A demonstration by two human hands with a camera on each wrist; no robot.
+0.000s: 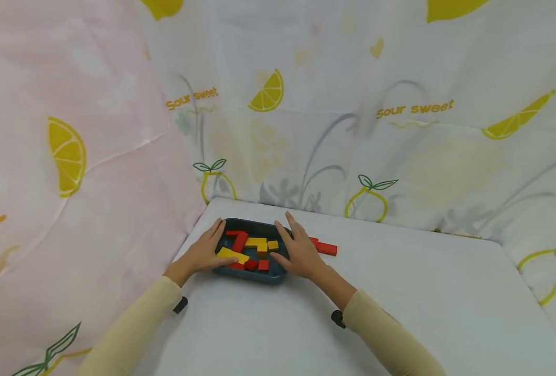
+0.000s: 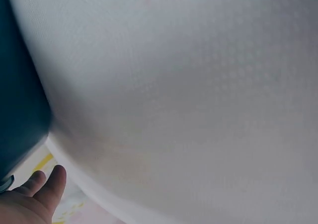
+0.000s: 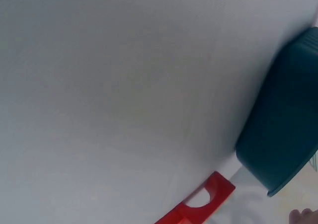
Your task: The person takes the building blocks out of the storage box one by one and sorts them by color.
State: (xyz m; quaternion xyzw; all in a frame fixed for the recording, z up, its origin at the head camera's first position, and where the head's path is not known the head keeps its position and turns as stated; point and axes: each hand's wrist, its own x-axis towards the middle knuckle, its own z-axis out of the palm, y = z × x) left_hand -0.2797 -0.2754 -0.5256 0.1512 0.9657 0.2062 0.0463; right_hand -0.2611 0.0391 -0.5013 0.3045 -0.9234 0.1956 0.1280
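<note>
A dark blue-green plastic bin (image 1: 251,277) stands on the white table, also seen from the side in the left wrist view and at the right of the right wrist view. Inside it lie several toy blocks, among them a long yellow block (image 1: 231,255), a small yellow cube (image 1: 272,245) and a red cube (image 1: 263,265). My left hand (image 1: 206,250) is at the bin's left end, fingers extended along the rim and thumb over the long yellow block. At the right end is my right hand (image 1: 298,253), fingers spread and thumb reaching over the rim.
Just right of my right hand, a red block (image 1: 327,248) lies on the table; a red block with a round cut-out (image 3: 214,191) shows in the right wrist view. Lemon-printed cloth (image 1: 268,146) hangs behind and left of the white table (image 1: 400,292).
</note>
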